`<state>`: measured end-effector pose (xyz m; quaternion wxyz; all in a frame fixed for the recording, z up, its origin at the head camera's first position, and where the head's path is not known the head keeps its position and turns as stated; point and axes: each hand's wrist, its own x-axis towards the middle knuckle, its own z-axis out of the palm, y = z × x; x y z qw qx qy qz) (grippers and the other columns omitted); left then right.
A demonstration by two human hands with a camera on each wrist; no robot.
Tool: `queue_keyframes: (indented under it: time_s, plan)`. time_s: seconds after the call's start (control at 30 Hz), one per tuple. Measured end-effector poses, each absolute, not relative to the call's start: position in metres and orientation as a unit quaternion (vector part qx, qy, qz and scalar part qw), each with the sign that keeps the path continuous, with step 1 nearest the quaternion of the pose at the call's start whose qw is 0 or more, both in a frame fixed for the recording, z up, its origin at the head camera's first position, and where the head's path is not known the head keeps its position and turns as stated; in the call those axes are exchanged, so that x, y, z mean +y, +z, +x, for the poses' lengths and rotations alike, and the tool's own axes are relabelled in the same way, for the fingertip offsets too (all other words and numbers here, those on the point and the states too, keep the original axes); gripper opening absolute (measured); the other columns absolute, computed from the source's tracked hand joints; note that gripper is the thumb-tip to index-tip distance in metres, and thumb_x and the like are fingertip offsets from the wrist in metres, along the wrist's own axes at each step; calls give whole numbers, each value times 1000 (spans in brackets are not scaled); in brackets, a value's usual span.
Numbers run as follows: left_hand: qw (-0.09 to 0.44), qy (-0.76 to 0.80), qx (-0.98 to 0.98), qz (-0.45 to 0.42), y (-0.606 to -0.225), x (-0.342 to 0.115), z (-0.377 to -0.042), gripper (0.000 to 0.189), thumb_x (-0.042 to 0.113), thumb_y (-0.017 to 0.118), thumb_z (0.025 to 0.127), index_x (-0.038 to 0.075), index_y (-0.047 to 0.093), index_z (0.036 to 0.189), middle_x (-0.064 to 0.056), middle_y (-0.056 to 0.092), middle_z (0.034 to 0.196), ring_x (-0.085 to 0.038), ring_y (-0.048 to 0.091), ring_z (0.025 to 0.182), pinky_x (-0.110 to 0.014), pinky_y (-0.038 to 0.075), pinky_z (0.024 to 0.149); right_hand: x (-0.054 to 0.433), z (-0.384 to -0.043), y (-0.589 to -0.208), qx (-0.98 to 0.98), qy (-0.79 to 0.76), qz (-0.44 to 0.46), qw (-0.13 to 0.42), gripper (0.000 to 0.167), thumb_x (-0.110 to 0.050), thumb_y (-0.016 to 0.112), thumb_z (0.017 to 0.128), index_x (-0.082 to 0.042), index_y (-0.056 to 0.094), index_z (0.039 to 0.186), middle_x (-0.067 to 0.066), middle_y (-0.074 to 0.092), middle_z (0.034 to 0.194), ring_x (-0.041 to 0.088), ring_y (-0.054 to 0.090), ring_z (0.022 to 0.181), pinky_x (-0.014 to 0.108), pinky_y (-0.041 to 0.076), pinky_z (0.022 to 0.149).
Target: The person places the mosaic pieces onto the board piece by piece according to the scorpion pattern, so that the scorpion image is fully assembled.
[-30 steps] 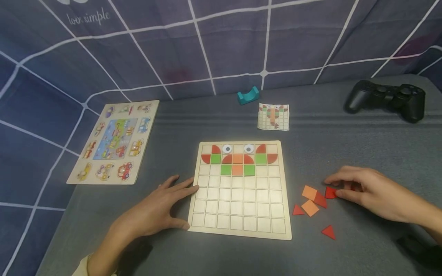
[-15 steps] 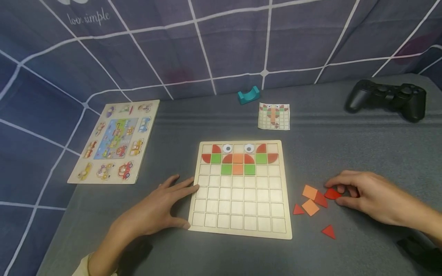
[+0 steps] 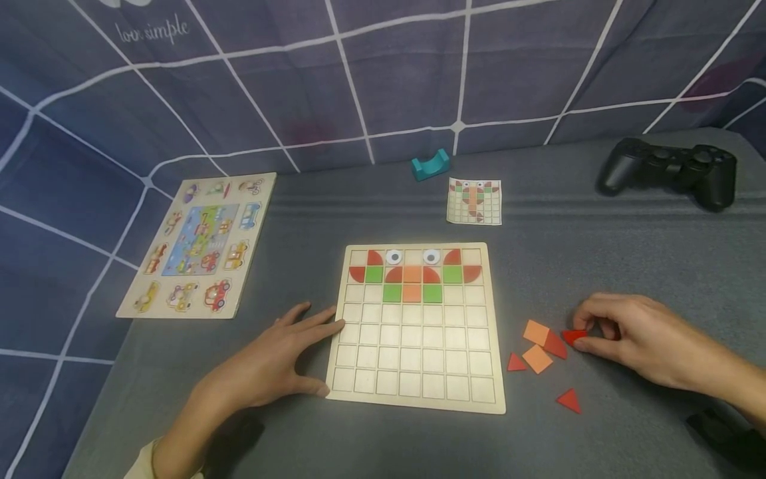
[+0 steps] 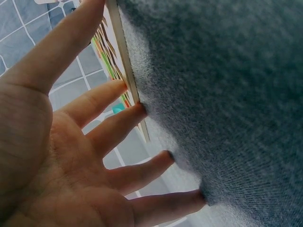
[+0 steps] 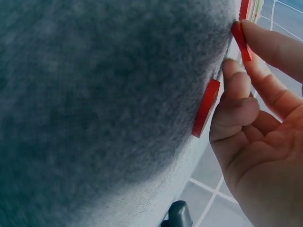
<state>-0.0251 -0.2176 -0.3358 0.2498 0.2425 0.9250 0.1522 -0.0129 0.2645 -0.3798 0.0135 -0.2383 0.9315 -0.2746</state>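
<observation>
My left hand lies with fingers spread beside the wooden grid board, fingertips and thumb touching its left edge. Red, green and orange tiles and two eye tiles fill part of the upper rows. Right of the board, my right hand pinches a red quarter-circle tile between thumb and index finger. In the right wrist view this red tile stands tilted at the fingertips. Close by lie orange square tiles, a red tile and two red triangles.
A small printed pattern card lies behind the board, with a teal curved block near the back. At the back right rests a black game controller. A picture puzzle board is on the left. A gridded cloth hangs behind.
The red quarter-circle tile has turned and tilted up between my right thumb and index finger, which have closed in on it. My left hand and the board stay in place.
</observation>
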Motion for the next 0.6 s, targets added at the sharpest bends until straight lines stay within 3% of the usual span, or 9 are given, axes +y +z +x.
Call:
queue_keyframes:
  time_s: [0.4,0.6]
  plan:
    - [254,148,926,236,-338,-216,-25,93,43,88,69,22,46,149,-2,31,159,-45,15,145,-73,20,106,266,-15,-377,910,-311,-271,50,34,-7,79,82,-30,73,104,-21,59,86,-4,48,67,17,39,56]
    - [257,147,926,234,-339,-216,-25,93,42,88,69,23,46,150,-1,30,159,-45,15,145,-73,20,106,257,-20,-370,899,-339,-273,46,34,-3,76,84,-28,72,108,-19,62,91,-1,53,72,16,42,60]
